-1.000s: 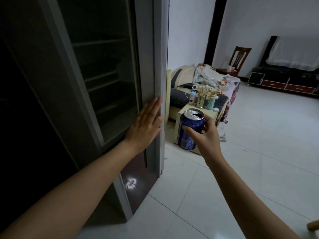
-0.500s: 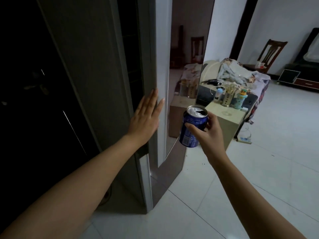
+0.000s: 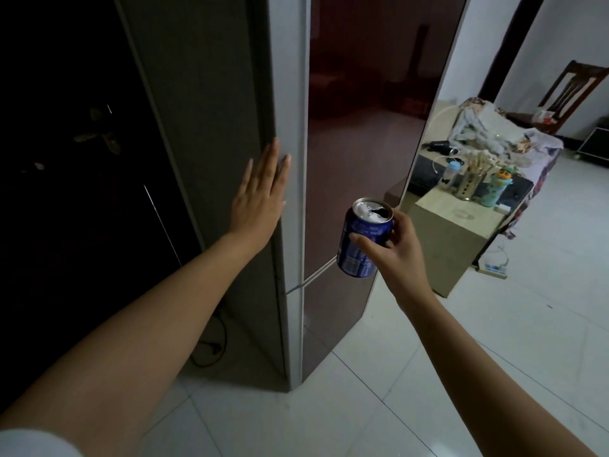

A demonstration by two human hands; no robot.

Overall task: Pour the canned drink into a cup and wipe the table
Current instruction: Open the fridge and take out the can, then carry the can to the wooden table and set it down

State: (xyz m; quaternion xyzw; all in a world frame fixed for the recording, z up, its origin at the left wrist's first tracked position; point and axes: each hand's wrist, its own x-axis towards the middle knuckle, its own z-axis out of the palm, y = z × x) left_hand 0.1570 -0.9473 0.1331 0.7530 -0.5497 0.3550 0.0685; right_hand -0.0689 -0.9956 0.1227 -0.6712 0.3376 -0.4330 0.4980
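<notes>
The left hand (image 3: 260,199) lay flat with fingers straight and spread against the grey side panel of the refrigerator (image 3: 211,127), near its front edge. The right hand (image 3: 393,247) gripped the blue can (image 3: 361,240), thumb on the near side and fingers curled around the far side. The can was upright, held in the air in front of the refrigerator's glossy dark-red door (image 3: 362,127), and its top was already open, a dark hole showing in the silver lid. To the right stood a small beige tabletop (image 3: 461,216) carrying a baby bottle (image 3: 453,171), a holder of sticks (image 3: 473,179) and a green cartoon bottle (image 3: 499,188). Behind it were a couch heaped with cloth (image 3: 487,127) and a wooden chair (image 3: 573,90). A cable (image 3: 214,349) lay on the white tiled floor (image 3: 428,374) beside the refrigerator.
</notes>
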